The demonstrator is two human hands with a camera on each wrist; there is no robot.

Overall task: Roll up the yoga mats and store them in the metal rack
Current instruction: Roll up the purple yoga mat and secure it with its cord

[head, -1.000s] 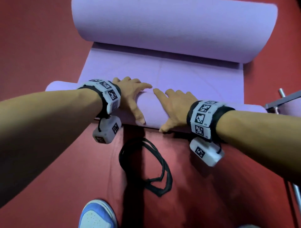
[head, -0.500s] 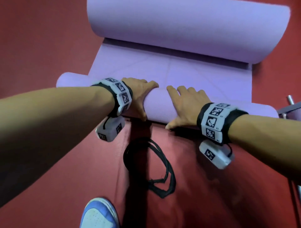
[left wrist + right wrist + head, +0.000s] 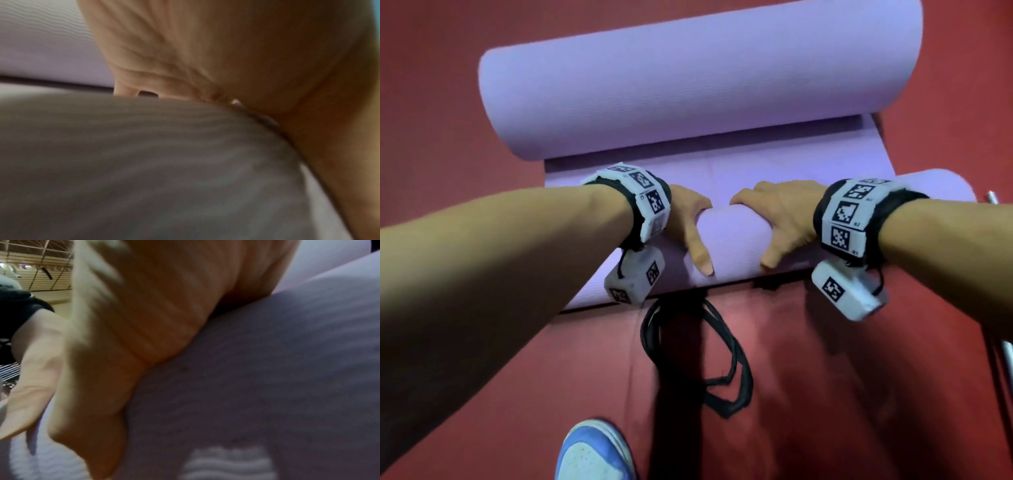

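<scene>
A purple yoga mat lies on the red floor, and its near end is wound into a roll (image 3: pixel 732 240). My left hand (image 3: pixel 690 222) and right hand (image 3: pixel 780 219) sit side by side on that roll. Their fingers wrap over its far side and the thumbs lie on the near side. A short flat stretch (image 3: pixel 722 164) separates it from the mat's far end, which curls into a big loose roll (image 3: pixel 688 85). In the left wrist view my palm (image 3: pixel 226 48) lies on the roll (image 3: pixel 144 162). The right wrist view shows my palm (image 3: pixel 144 305) on the same roll (image 3: pixel 267 369).
A black strap (image 3: pixel 709 359) lies looped on the red floor (image 3: pixel 825 377) just behind the roll. My blue and white shoe (image 3: pixel 592 452) stands at the bottom edge. A metal bar (image 3: pixel 1005 363) runs along the right edge, with another end (image 3: pixel 991 198) past the roll's right end.
The near roll has been turned farther from me and has grown thicker. The flat stretch between the two rolls is shorter. My fingers now wrap over the roll's far side.
</scene>
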